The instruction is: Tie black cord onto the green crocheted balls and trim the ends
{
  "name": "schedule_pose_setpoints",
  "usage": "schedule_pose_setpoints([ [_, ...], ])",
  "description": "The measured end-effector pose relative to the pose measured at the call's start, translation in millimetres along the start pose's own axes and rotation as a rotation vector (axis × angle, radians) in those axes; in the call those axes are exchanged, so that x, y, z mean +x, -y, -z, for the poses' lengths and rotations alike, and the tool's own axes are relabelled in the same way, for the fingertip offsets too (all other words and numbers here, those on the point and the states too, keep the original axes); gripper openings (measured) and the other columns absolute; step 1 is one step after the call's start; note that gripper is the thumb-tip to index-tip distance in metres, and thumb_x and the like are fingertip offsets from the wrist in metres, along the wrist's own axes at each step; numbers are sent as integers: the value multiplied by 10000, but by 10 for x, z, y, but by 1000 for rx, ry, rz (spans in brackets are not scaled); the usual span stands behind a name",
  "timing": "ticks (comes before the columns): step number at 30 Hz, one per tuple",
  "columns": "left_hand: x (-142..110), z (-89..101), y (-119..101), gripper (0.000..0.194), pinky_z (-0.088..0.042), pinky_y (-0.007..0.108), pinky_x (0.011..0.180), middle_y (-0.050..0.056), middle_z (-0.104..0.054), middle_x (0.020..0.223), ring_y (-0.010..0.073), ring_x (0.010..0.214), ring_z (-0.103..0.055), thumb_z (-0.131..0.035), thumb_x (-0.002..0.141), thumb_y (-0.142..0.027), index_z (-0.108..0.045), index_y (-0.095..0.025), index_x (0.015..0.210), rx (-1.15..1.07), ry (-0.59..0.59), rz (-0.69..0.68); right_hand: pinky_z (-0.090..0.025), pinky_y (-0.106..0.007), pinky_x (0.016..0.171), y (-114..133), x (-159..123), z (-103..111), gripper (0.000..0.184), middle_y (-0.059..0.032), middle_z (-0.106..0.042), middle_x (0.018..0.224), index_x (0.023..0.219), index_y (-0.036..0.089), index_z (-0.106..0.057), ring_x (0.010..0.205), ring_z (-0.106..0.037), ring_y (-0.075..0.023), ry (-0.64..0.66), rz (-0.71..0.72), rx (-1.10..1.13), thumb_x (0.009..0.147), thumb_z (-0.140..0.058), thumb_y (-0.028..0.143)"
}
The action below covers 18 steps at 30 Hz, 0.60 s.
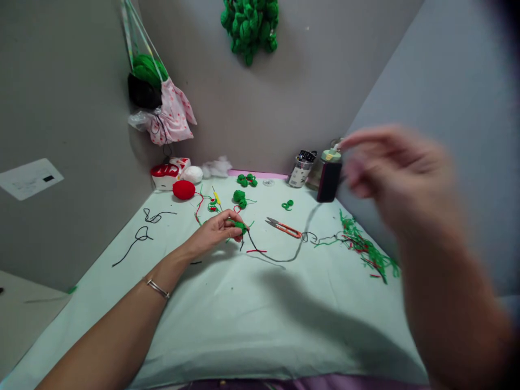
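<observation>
My left hand (pixel 222 225) is closed on a small green crocheted piece (pixel 240 227) above the table. Black yarn (pixel 280 260) trails from that piece, dips toward the cloth and rises, blurred, toward my right hand. Raised at the right and smeared by motion, my right hand (pixel 394 168) has its fingers drawn together in a pinch, seemingly on the yarn; its exact grip is blurred. Orange-handled thread snips (pixel 284 227) lie with blades apart between the hands. A short red yarn scrap (pixel 256 251) rests just below the held piece.
Behind my left hand are green crocheted pieces (pixel 239 198), a yellow-handled crochet hook (pixel 216 196) and a red yarn ball (pixel 184 189). A dark phone (pixel 329 182) leans by a pen cup (pixel 300 170). Yarn scraps (pixel 368 246) pile at right; black strands (pixel 140 238) lie left.
</observation>
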<state>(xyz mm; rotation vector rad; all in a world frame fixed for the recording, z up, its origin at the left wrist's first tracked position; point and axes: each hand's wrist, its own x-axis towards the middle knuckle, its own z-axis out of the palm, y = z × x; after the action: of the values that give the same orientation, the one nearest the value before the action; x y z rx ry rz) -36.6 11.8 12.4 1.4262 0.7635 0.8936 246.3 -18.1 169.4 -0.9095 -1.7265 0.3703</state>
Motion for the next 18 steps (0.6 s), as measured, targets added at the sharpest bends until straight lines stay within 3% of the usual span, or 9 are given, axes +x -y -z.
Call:
schedule_pose_setpoints([
  [2, -6, -14, -10, 251, -460, 348, 859, 45, -663, 960, 167, 858, -633, -685, 862, -346, -581, -177, 1017, 2, 5, 0, -397, -245, 526, -124, -182, -341, 134, 11, -564, 670, 1008, 198, -716, 567, -507, -95, 262, -79, -29, 926, -621, 245],
  [5, -7, -18, -9, 241, -450, 339, 869, 27, -639, 939, 166, 868, -629, -678, 872, -339, -580, -180, 1023, 7, 15, -4, -406, -260, 621, -365, -477, -851, 86, -9, -581, 767, 879, 179, -699, 647, -503, -106, 374, -25, -136, 915, -629, 214],
  [7, -4, -9, 3, 247, -442, 332, 862, 14, -628, 921, 165, 867, -629, -679, 873, -346, -581, -188, 1035, 8, 23, -15, -386, -255, 626, -496, -612, -1059, 86, -5, -562, 775, 869, 184, -698, 646, -492, -104, 420, -30, -180, 915, -625, 189],
  [10, -1, 5, 21, 253, -436, 330, 851, 12, -630, 926, 170, 868, -628, -679, 871, -357, -584, -199, 1044, 11, 24, -22, -365, -250, 619, -597, -689, -1151, 116, -3, -556, 779, 896, 198, -703, 639, -491, -104, 454, -50, -212, 926, -597, 160],
  [18, -5, 0, 24, 255, -429, 331, 855, 10, -622, 924, 167, 867, -617, -679, 870, -356, -580, -199, 1044, 4, 40, -17, -367, -251, 630, -636, -713, -1133, 113, -1, -573, 777, 845, 191, -687, 645, -493, -106, 476, -91, -166, 910, -598, 168],
])
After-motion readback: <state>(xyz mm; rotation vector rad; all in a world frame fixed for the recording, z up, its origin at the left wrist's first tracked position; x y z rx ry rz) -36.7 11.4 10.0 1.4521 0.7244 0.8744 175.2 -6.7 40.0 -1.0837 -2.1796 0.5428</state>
